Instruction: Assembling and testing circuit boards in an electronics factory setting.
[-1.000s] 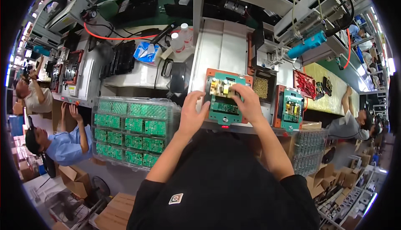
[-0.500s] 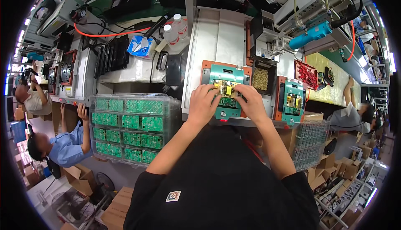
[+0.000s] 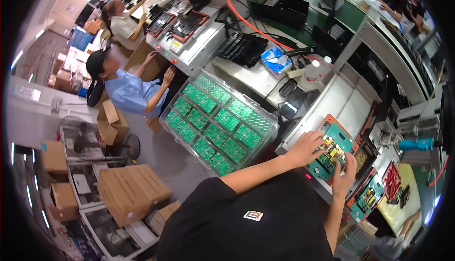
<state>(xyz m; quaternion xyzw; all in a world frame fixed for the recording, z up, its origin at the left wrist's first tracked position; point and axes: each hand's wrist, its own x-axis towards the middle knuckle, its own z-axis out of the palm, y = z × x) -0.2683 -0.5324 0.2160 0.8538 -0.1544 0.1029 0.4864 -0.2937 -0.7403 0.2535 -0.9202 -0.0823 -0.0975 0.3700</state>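
My left hand (image 3: 305, 149) and my right hand (image 3: 345, 174) pinch opposite sides of a small circuit board (image 3: 335, 152) crowded with parts, some of them yellow. It sits over a teal fixture plate (image 3: 340, 132) in an orange-red frame, where green circuitry also shows beneath and beside it. My fingertips cover the board's edges, so whether it rests on the fixture I cannot tell. Right of my right hand stands a second teal fixture (image 3: 368, 197) with a similar populated board on it. A dark bin of small brass-coloured parts (image 3: 362, 159) lies just beyond my right hand.
Left of the workstation stands a clear tray stack (image 3: 218, 124) of green circuit boards. A teal cylinder (image 3: 416, 144) sits on machinery at right, near red parts (image 3: 391, 181). Bottles (image 3: 313, 70) stand on the bench. A co-worker in a blue shirt (image 3: 130, 90) works at far left.
The view has swung to the left and tilted, so the workstation and my hands now appear farther right. Both hands still hold the circuit board over the fixture.
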